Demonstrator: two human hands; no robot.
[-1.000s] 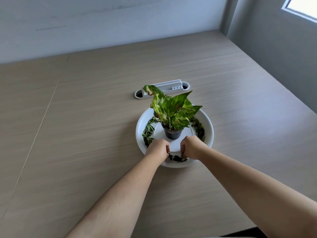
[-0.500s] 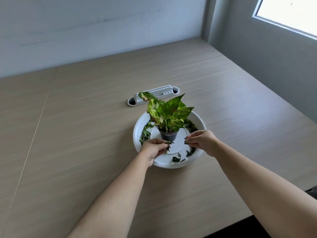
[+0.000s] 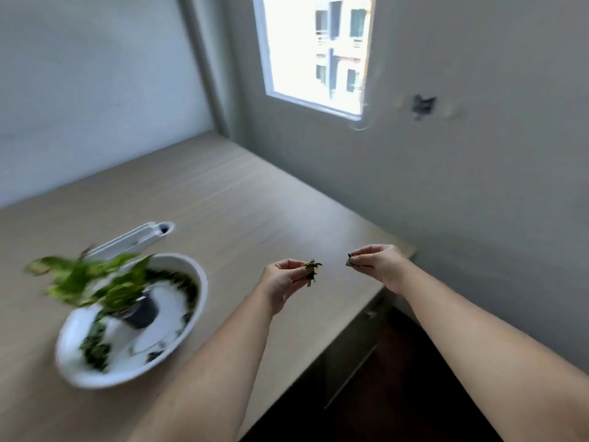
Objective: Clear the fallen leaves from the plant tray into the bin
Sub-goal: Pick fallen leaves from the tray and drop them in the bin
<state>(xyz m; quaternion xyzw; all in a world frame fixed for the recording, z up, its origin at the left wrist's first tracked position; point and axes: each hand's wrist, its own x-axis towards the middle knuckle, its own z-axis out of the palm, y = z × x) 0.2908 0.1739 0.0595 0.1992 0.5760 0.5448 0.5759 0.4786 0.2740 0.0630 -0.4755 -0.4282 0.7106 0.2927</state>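
Note:
The round white plant tray (image 3: 196, 317) sits at the lower left of the wooden table, blurred by motion. A small dark pot with a green variegated plant (image 3: 92, 282) stands in it, and several dark fallen leaves (image 3: 94, 349) lie around the tray's floor. My left hand (image 3: 283, 282) is raised over the table to the right of the tray, pinching a small clump of leaves (image 3: 311, 268). My right hand (image 3: 377, 263) hovers near the table's right end, pinching a small leaf scrap (image 3: 349, 262). No bin is in view.
A white oblong holder (image 3: 140, 239) lies on the table (image 3: 239, 202) behind the tray. The table's right end meets a grey wall with a window (image 3: 318, 52). Below the front edge is a dark cabinet front (image 3: 366, 362) and dark floor.
Both hands have lifted off the tray with leaves pinched in them and swung right. The view has turned right, so the tray now lies at the lower left.

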